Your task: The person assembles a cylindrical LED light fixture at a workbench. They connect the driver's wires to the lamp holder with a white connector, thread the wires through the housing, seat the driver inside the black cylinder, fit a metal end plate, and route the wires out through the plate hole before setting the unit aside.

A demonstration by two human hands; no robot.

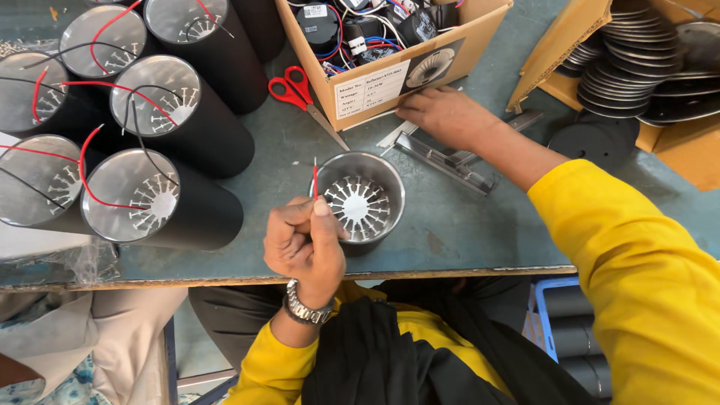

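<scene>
At the front edge of the grey-green counter (450, 225), the left hand (304, 247) pinches a thin red wire (315, 180) beside the black cylindrical lamp housing with finned metal insert (358, 202). The right hand (446, 114) lies flat, fingers extended, on a metal bracket (442, 159), holding nothing. Wiring the housing seems underway; threading demands a steady aim.

This is a small assembly workshop for light fittings. A worn blue-grey workbench (465, 225) fills the frame. At upper left stand rows of black cylindrical lamp housings (161, 202) with finned metal inserts and red and black wires. A cardboard box (390, 79) at top centre holds wired drivers, and at upper right another carton holds stacked metal reflectors (637, 67). Red scissors (294, 86) lie on the bench.
</scene>
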